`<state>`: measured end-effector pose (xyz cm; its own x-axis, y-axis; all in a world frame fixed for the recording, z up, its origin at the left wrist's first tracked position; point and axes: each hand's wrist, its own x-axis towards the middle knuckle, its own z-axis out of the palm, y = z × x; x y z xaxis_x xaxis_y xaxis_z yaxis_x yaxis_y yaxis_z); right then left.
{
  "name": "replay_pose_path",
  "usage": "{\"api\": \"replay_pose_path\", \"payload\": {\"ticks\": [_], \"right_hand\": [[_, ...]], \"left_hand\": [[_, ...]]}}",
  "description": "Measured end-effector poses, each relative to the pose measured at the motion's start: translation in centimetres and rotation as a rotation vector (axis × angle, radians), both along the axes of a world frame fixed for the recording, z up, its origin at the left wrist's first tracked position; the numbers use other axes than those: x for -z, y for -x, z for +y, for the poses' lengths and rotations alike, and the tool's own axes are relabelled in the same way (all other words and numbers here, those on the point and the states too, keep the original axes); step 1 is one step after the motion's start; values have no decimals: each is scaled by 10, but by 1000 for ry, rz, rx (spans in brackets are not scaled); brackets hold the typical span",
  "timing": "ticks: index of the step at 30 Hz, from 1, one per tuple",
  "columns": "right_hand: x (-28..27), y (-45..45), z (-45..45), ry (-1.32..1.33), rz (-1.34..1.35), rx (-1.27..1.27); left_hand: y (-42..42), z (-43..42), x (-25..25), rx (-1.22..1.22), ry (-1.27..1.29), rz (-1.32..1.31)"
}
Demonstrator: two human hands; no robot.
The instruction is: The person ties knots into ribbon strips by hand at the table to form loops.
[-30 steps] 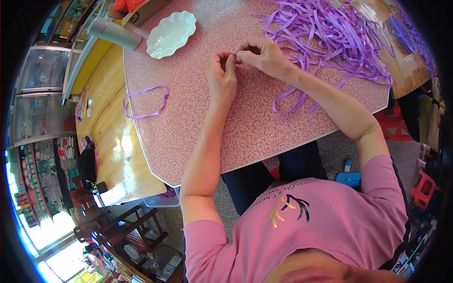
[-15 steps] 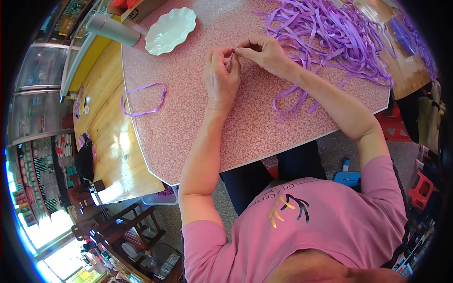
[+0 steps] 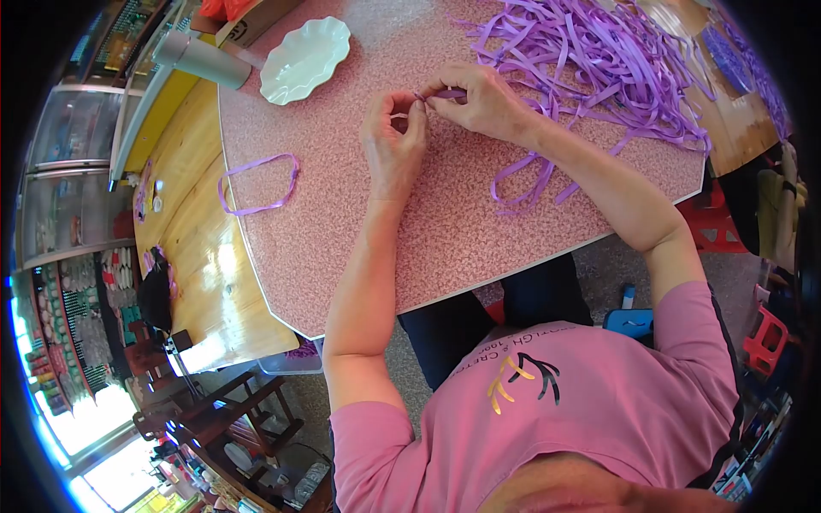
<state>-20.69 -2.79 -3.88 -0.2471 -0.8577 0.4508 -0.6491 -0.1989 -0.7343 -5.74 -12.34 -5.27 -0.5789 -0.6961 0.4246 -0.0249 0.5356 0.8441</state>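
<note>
My left hand [image 3: 395, 145] and my right hand [image 3: 481, 101] meet fingertip to fingertip over the pink speckled table [image 3: 342, 248]. Each is closed in a pinch. Between them shows a small piece of purple ribbon [image 3: 451, 94], with a dark bit at the fingertips; most of it is hidden by my fingers. Just beyond my right hand spreads a tangled pile of purple ribbons [image 3: 599, 64], some loops trailing under my right forearm. Away to the left, a single purple ribbon loop [image 3: 292, 179] lies across the table's edge.
A pale scalloped dish [image 3: 305, 60] stands at the back left, beside a grey-green tumbler [image 3: 201, 58] lying at an angle in view. Behind them is a cardboard box [image 3: 256, 21]. A wooden table [image 3: 192, 256] adjoins on the left. Red stools [image 3: 765, 340] stand at right.
Both hands still pinch at the same spot. The left hand's fingers have shifted slightly left and down, and a bit more ribbon shows by the right fingers. The view has shifted slightly.
</note>
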Motion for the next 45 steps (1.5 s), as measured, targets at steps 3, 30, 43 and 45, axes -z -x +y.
{"api": "replay_pose_path", "payload": {"ticks": [3,30,43,45], "right_hand": [[3,1,0,23,1,18],[-3,2,2,-92,16,52],[-2,7,1,-198,-52,44],[1,9,0,-171,-34,22]], "left_hand": [[-2,0,-1,18,-91,-6],[-1,-2,2,29,-120,-68],[-2,-4,3,33,-167,-25],[-2,-3,2,37,-166,-21]]}}
